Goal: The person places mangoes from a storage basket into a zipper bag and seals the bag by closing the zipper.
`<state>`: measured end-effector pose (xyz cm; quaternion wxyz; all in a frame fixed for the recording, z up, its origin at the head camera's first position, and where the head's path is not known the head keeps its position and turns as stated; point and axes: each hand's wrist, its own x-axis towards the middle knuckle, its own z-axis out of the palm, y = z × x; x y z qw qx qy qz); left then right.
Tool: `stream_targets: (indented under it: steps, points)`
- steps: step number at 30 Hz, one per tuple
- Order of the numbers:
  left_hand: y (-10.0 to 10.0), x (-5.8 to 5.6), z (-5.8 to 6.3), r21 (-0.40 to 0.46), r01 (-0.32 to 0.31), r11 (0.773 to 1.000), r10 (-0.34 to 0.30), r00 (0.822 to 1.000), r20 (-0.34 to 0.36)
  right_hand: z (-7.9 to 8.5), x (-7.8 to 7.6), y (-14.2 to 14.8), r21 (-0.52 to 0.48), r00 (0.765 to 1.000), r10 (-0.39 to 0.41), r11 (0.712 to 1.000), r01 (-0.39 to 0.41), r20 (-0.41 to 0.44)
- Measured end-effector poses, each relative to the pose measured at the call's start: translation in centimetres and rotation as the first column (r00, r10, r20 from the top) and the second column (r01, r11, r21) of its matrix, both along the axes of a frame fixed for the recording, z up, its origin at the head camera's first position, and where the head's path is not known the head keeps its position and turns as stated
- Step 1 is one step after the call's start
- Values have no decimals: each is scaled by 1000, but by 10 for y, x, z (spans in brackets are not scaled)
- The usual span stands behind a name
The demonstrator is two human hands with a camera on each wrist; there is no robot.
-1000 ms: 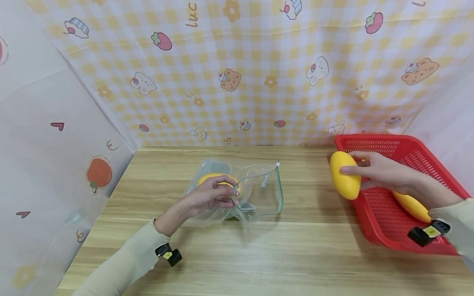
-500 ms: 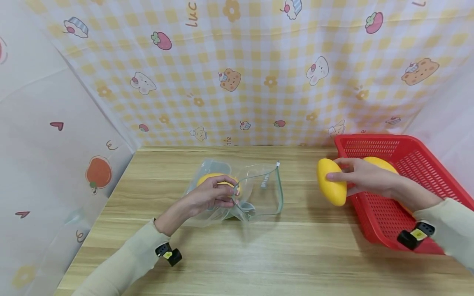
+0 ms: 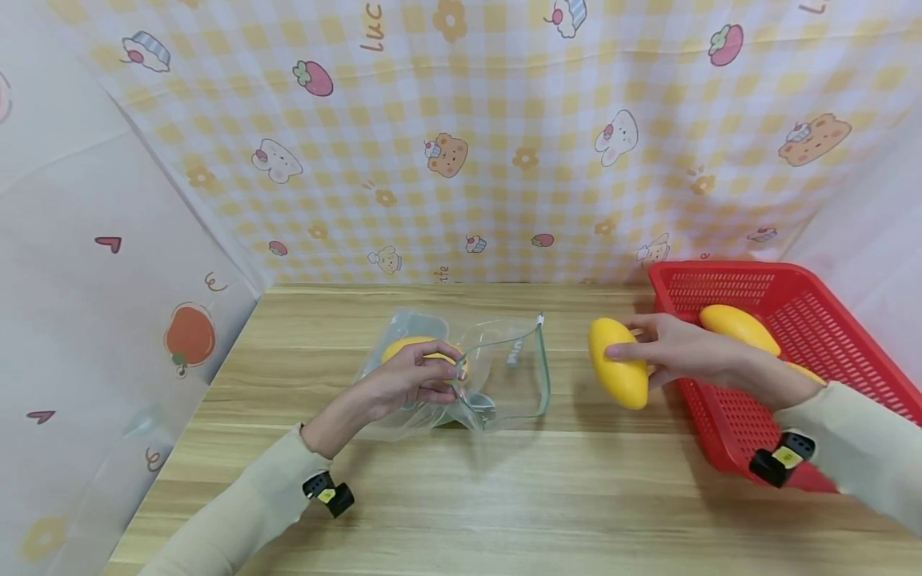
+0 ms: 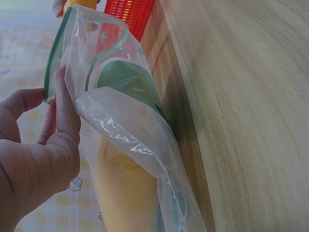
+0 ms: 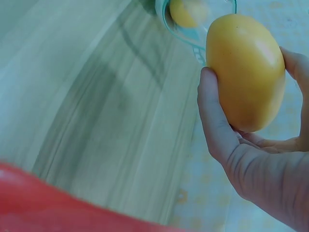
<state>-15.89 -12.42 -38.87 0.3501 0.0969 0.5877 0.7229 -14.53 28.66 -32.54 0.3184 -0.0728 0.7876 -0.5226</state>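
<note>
My left hand (image 3: 412, 378) pinches the green-edged mouth of a clear zip bag (image 4: 116, 113), which lies on its side with its opening facing right. Inside the bag is one yellow mango (image 4: 123, 188), partly covered by my fingers in the head view. My right hand (image 3: 680, 348) holds another smooth yellow mango (image 3: 618, 364) above the table, between the bag and the red basket. Seen from the right wrist, the thumb presses one side of this mango (image 5: 246, 72) while fingers wrap the other.
A red plastic basket (image 3: 727, 424) stands at the right of the wooden table (image 3: 461, 504). It contains a mango (image 3: 740, 328) and a second yellow one (image 3: 804, 372) partly behind my forearm. A checked cloth (image 3: 490, 200) hangs along the back edge.
My right hand has carried the mango leftward, away from the basket and nearer the bag. Mangoes in the basket have come into clearer sight. The left hand and bag have stayed put.
</note>
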Motion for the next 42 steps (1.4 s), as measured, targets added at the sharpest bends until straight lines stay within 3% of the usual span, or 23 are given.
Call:
stream_targets:
  steps: [21,38,42]
  points:
    - [0,2,2,5,4,1000,-4,1000,3,-7,3,-41,-21,999,32,999,-32,27]
    - [1,1,-1,38,7,999,-8,1000,18,-17,6,-81,49,999,-29,998,27,45]
    - [1,1,-1,45,8,999,-9,1000,23,-16,6,-91,22,997,-68,998,67,49]
